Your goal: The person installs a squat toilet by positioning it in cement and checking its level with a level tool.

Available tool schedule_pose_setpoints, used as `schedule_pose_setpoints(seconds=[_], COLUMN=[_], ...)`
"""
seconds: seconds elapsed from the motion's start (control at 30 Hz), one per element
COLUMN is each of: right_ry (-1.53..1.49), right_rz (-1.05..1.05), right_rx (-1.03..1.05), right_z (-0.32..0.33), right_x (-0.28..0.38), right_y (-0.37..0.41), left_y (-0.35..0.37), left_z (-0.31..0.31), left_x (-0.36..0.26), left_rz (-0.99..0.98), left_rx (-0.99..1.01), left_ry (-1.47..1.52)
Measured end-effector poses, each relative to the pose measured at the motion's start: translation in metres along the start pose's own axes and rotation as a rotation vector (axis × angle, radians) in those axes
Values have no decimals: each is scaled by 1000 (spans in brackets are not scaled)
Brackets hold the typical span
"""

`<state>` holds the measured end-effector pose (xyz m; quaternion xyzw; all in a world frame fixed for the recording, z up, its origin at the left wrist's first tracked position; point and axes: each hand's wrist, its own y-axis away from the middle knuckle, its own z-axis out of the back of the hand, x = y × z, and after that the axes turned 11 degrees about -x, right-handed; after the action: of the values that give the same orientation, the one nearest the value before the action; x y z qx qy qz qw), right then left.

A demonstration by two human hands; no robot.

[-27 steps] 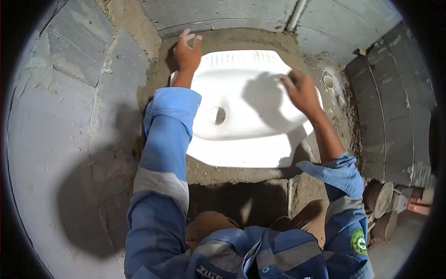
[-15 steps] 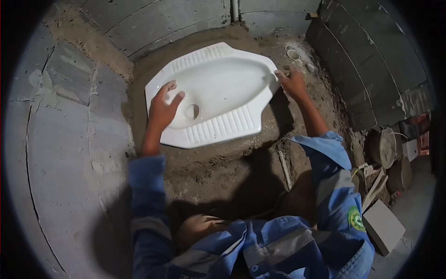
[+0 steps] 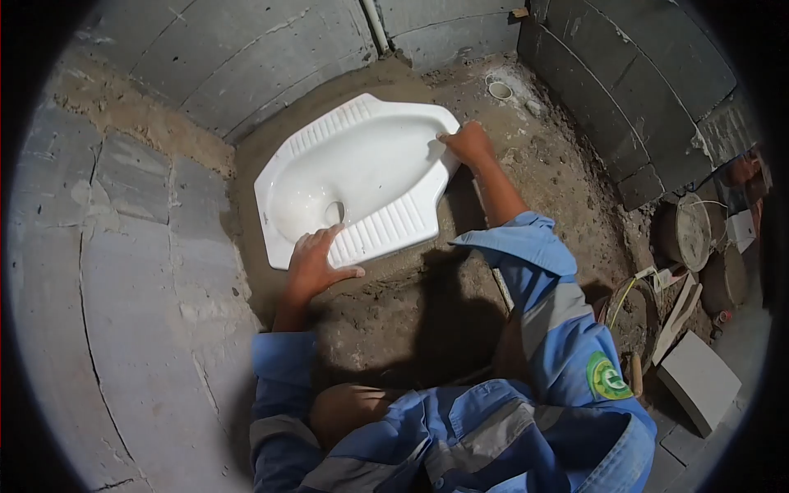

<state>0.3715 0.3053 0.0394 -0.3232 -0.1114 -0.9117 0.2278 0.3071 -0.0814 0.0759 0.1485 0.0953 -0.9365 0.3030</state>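
Observation:
A white ceramic squat pan [image 3: 386,168] with ribbed foot rests lies on wet mortar [image 3: 255,214]. My left hand [image 3: 316,264] is on its near left edge, below the drain hole [image 3: 334,214], fingers over the rim and thumb spread to the right. At the pan's right end, my right hand [image 3: 472,146] grips the rim, with the thumb on the inner side and the other fingers bent around the outer edge, partly hidden.
Grey block walls [image 3: 148,304] close in on the left, back and right. A pipe opening [image 3: 500,90] sits in the floor behind my right hand. Buckets [image 3: 686,234], a pale block [image 3: 699,382] and tools lie at the right.
My left hand has moved from above the pan's left end down to its near edge. The thumb of my right hand now reaches over the rim. The whole view has shifted and turned slightly.

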Motion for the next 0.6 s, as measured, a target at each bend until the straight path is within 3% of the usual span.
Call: schedule_pose_setpoints(seconds=[0.33, 0.6], right_ry=[-11, -126], right_rz=[-22, -116], right_rx=[148, 230], right_z=[17, 6], right_x=[11, 6], right_y=[-4, -21], left_y=[-8, -9], left_z=[9, 12], left_x=[-11, -33], left_rz=[184, 131], left_rx=[65, 62], left_ry=[-28, -213])
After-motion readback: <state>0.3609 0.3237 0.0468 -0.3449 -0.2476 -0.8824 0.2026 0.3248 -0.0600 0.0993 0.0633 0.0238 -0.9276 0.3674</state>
